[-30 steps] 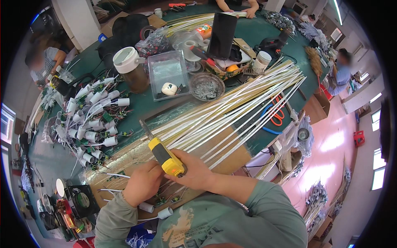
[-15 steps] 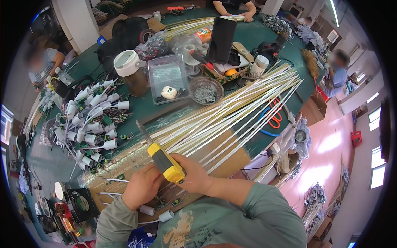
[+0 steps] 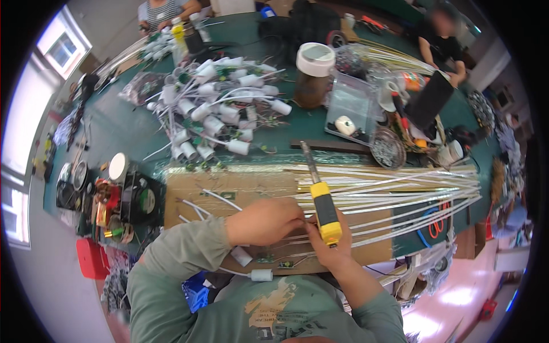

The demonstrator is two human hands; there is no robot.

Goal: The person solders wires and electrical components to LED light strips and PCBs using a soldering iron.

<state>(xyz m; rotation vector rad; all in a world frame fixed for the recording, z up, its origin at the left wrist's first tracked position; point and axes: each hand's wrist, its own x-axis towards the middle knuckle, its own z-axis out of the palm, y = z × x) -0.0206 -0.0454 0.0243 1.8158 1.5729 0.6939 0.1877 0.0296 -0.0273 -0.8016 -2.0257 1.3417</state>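
right hand (image 3: 330,247) grips yellow screwdriver (image 3: 322,197); left hand (image 3: 264,220) pinches wires.

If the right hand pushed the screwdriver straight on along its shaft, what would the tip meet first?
The right hand points the screwdriver up-left; past its tip the dark strip probably comes first, though depth is unclear.

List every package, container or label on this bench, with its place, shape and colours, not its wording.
Jar: far centre, brown, round, with white lid.
Clear plastic box: right of the jar, square, holds a white roll.
Cardboard sheet: under the left hand, flat, brown.
Red box: low left edge, small.
Dark screen: far right, propped, black.
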